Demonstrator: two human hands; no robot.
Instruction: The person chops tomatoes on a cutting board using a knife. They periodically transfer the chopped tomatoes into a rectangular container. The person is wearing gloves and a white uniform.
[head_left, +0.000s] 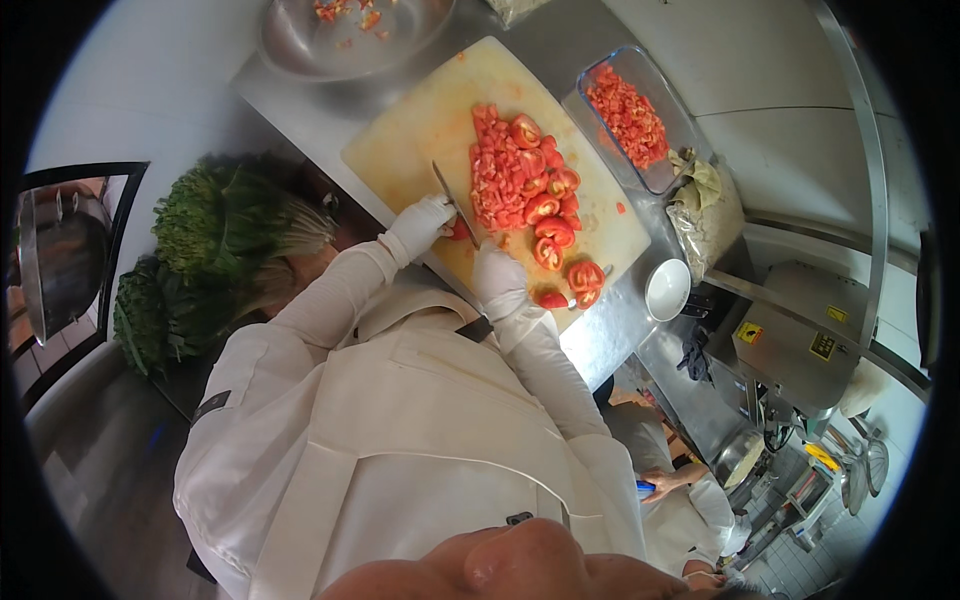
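Observation:
In my gloved right hand (501, 281) is a kitchen knife (454, 201), its blade slanting up and left across a plastic cutting board (409, 139). My gloved left hand (422, 225) holds a red piece of tomato (456, 229) against the board, close beside the blade; the fingers partly cover it. Diced tomato (496, 184) is heaped just past the knife. Tomato halves (553, 232) lie along the right side of that heap. Nearer my right wrist rest more cut tomatoes (585, 277) and a wedge (553, 300).
A clear container (634, 112) of diced tomato stands right of the board. Beyond the board is a metal bowl (352, 56) with tomato scraps. A white bowl (667, 290) and a plastic bag (705, 217) sit at right. Leafy greens (225, 210) lie left. A co-worker's hand (664, 482) shows lower right.

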